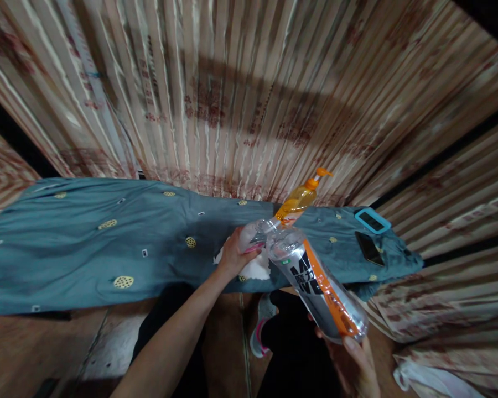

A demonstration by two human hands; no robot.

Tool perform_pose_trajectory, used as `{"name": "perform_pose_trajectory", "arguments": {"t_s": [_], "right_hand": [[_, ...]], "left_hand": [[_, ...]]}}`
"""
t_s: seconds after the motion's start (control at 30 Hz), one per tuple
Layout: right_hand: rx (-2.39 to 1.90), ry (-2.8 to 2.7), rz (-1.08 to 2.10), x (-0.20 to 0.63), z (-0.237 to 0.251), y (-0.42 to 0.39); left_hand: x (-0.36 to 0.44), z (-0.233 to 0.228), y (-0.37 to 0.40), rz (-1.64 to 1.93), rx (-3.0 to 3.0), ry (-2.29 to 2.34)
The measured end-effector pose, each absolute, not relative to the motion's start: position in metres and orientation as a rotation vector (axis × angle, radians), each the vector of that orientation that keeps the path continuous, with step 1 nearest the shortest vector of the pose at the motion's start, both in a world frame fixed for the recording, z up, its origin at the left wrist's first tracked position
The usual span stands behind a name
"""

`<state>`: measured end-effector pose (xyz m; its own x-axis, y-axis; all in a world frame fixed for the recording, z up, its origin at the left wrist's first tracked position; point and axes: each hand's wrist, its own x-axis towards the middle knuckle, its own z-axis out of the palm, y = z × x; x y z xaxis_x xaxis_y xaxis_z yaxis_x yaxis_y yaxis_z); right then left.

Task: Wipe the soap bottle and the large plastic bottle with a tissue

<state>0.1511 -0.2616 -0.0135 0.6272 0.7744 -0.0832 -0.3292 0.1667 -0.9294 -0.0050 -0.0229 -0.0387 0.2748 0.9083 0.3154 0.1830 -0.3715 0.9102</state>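
My left hand (231, 255) is wrapped round a small clear plastic bottle (254, 234), which lies tilted with its narrow end toward the right. In my right hand (354, 362), gripped near the base, is a large clear plastic bottle (315, 284) with a silver, black and orange label. Its upper end points up and left, close to the small bottle; whether the two touch I cannot tell. Behind them stands an orange pump bottle (295, 204) holding yellow-orange liquid. Beneath my left hand lies a crumpled white tissue (257, 268), partly hidden.
A teal patterned cloth (149, 221) covers the long narrow surface before me. On its right end are a blue-framed device (372, 220) and a dark phone (369, 249). Corrugated, printed sheeting (240, 99) rises behind. My shoe (262, 326) shows on the floor below.
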Motion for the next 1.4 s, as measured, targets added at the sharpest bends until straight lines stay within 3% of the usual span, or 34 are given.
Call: {"name": "perform_pose_trajectory", "arguments": {"t_s": [1.4], "right_hand": [[-1.225,-0.471,0.71,0.14,-0.009,-0.273]], "left_hand": [[-0.01,-0.05,-0.016,1.08,1.816,0.981]]}}
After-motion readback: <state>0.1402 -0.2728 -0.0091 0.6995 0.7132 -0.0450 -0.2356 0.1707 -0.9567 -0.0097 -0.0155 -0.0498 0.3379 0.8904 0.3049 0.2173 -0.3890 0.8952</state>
